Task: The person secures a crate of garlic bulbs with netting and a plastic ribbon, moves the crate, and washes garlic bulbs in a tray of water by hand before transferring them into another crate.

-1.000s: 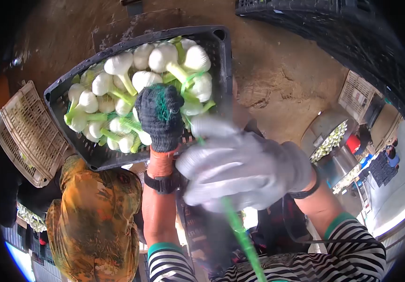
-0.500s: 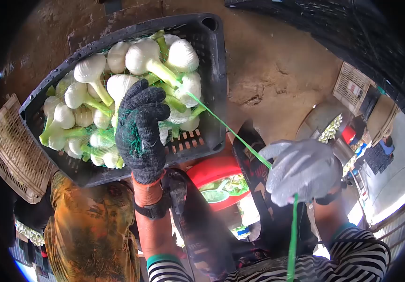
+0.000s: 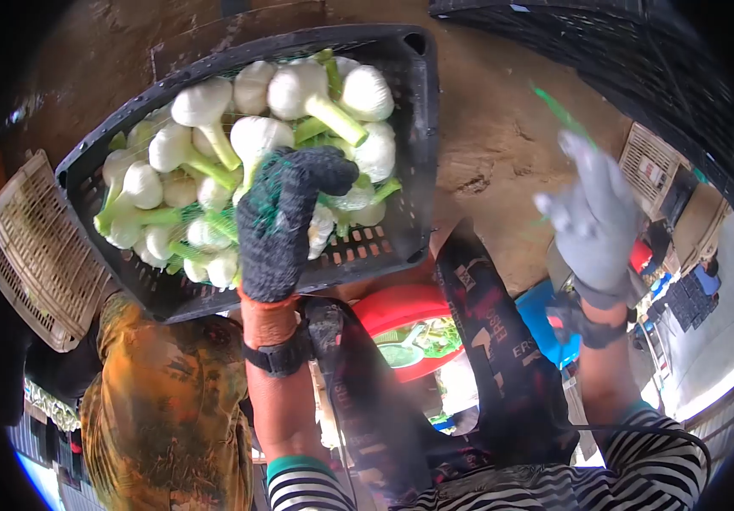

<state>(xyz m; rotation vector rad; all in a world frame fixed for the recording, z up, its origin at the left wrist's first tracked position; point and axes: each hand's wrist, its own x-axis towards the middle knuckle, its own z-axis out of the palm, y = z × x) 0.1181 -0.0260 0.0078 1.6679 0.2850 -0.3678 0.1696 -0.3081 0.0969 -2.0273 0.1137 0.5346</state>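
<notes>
A black plastic crate holds several white garlic bulbs with green stems, inside a green net bag. My left hand, in a dark knitted glove, is closed at the front of the crate with bunched green netting in its fingers. My right hand, in a grey-coated glove, is raised to the right of the crate, away from the garlic. A thin green strip sticks out past its fingertips. Motion blurs this hand and the strip.
Below the crate is a red basin with greens and a light green strainer. A beige basket leans at the left, beside a person in patterned orange clothing. Dark crates stand at upper right, with a blue object near my knee.
My right hand has moved up and right. The green strip, earlier stretched from the bag to that hand and down to my lap, no longer spans to the bag. My left hand keeps the netting.
</notes>
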